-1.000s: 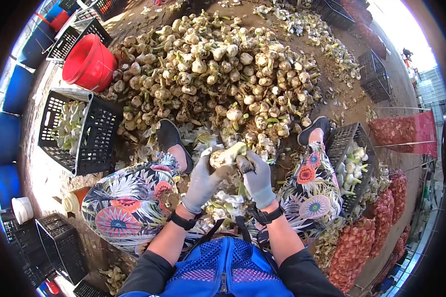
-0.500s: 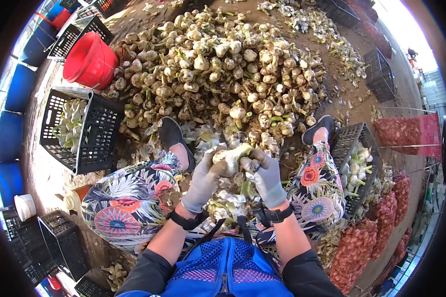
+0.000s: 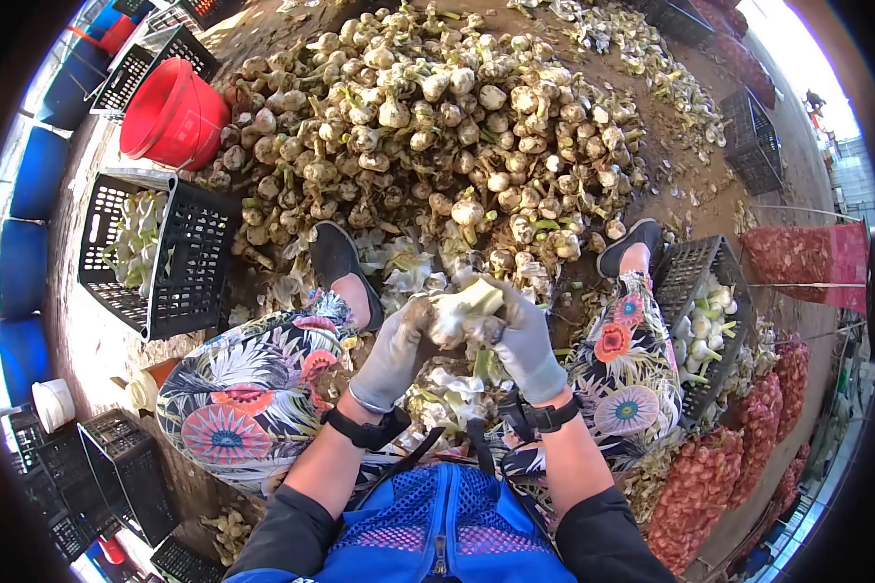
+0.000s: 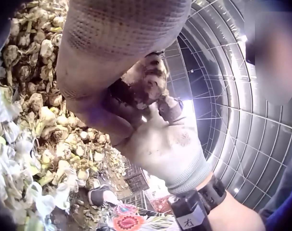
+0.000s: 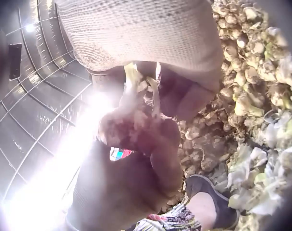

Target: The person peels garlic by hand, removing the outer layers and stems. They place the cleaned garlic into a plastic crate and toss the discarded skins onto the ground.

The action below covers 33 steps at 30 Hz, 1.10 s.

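Note:
A garlic bulb (image 3: 452, 316) with a thick pale green stem stub is held between two gloved hands in front of the body. My left hand (image 3: 391, 358), in a light grey glove with soiled fingertips, grips the bulb from the left. From the other side my right hand (image 3: 527, 348) has its fingers curled about the bulb near the stem. In the left wrist view the right hand (image 4: 167, 149) shows beyond the left glove. Strips of stem (image 5: 135, 84) show between the hands in the right wrist view, while the fingers partly hide the bulb.
A large heap of garlic (image 3: 428, 126) lies ahead. Black crates with garlic stand at left (image 3: 196, 257) and right (image 3: 685, 291). A red bucket (image 3: 187, 117) is behind the left crate. Red mesh sacks (image 3: 695, 491) stand at right, and peeled skins (image 3: 447, 398) litter the ground between the legs.
The garlic bulb has been turned between the hands, and its stem stub now shows broader and paler. Fingers of both hands have shifted around it. The head view has moved slightly.

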Available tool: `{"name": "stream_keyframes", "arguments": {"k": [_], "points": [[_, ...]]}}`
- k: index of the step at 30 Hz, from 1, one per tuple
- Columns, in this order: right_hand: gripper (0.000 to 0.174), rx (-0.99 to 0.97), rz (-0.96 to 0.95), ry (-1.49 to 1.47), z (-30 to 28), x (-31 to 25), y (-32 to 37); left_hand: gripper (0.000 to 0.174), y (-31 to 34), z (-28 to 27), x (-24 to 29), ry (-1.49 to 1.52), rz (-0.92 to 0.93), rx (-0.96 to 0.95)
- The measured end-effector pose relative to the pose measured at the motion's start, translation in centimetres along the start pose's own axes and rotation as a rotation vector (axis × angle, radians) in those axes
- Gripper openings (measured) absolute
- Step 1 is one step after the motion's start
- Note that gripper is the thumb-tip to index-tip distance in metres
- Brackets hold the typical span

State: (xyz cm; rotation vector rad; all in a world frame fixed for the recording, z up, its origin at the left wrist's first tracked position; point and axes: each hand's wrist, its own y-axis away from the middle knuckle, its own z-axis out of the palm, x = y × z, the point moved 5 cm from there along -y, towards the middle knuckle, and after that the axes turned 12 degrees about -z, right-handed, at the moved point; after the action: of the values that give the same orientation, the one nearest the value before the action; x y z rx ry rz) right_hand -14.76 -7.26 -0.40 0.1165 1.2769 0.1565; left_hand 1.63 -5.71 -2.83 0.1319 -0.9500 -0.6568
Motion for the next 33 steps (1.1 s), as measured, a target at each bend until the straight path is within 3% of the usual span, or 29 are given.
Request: {"name": "stream_keyframes", "arguments": {"k": [2,4,5,6,8,9,10,12,14,16,17,18,20,21,22,24,25,26,28,29,32,33], "points": [[0.040,-0.025,0.012,0.122,0.0,0.1,0.1,0.067,0.1,0.4,0.5,0.107,-0.001,-0.092],[0.037,-0.030,0.003,0.188,-0.4,0.0,0.2,0.057,1.2,0.7,2.3,-0.315,-0.021,0.015],[0.036,-0.111,-0.130,0.342,-0.2,-0.8,0.1,0.051,1.2,0.8,2.4,-0.149,0.125,-0.080],[0.036,-0.192,-0.263,0.496,0.2,-1.5,0.0,0.051,1.0,0.1,1.7,-0.151,0.125,-0.078],[0.036,-0.185,-0.325,0.489,0.3,-1.5,-0.1,0.053,0.4,-1.3,-0.5,0.117,-0.192,-0.128],[0.037,-0.237,-0.527,0.658,0.7,-2.2,-0.2,0.057,0.6,-0.6,-0.6,0.358,-0.353,-0.325],[0.037,-0.289,-0.731,0.826,1.3,-2.9,-0.1,0.060,0.3,-0.9,-1.9,0.352,-0.518,-0.411],[0.030,-0.332,-0.824,0.835,2.0,-4.3,0.1,0.061,0.8,0.2,-1.7,-0.174,-0.348,-0.101],[0.028,-0.310,-0.612,0.661,1.2,-3.4,0.4,0.059,1.7,1.1,-1.2,-0.057,-0.431,-0.182],[0.037,-0.124,-0.448,0.576,-1.0,-2.2,0.3,0.059,1.4,1.3,-2.0,0.368,-0.382,-0.369],[0.042,-0.036,-0.208,0.389,-1.9,-1.7,0.2,0.080,1.0,1.0,-1.3,-0.194,-0.167,-0.178],[0.042,-0.040,-0.209,0.389,-1.6,-1.8,0.9,0.080,0.8,1.0,-0.9,-0.193,-0.164,-0.176],[0.046,-0.093,-0.177,-0.087,0.2,-2.3,2.7,0.081,0.5,1.4,-0.6,0.168,-0.344,-0.220],[0.051,-0.183,-0.204,0.081,0.0,-0.8,2.6,0.059,0.7,1.6,0.1,-0.072,-0.170,-0.083],[0.051,-0.176,-0.207,0.081,-0.7,0.5,2.5,0.059,0.3,1.7,-0.4,-0.074,-0.174,-0.088],[0.047,-0.200,-0.405,0.315,0.3,-0.7,1.8,0.032,-0.3,0.3,-1.2,0.368,-0.212,0.158],[0.040,-0.088,-0.009,-0.195,0.6,-1.5,2.9,0.016,-0.2,-0.1,-0.7,0.425,-0.161,0.267],[0.030,0.017,-0.137,-0.277,-0.7,-0.2,2.4,0.016,0.2,-0.9,-0.1,0.298,-0.115,0.278],[0.025,0.280,-0.138,-0.080,-5.0,2.5,1.8,0.017,1.2,-0.6,1.6,0.138,-0.042,0.249],[0.022,0.500,-0.064,-0.069,-6.0,2.5,1.6,0.018,1.6,-0.8,1.6,0.178,-0.074,0.229],[0.018,0.551,0.002,-0.215,-8.6,3.4,1.4,0.027,2.4,-0.5,2.8,0.196,-0.123,0.157],[0.018,0.556,0.007,-0.211,-8.4,3.4,1.7,0.028,2.2,-0.5,3.1,-0.137,-0.197,0.240]]}}
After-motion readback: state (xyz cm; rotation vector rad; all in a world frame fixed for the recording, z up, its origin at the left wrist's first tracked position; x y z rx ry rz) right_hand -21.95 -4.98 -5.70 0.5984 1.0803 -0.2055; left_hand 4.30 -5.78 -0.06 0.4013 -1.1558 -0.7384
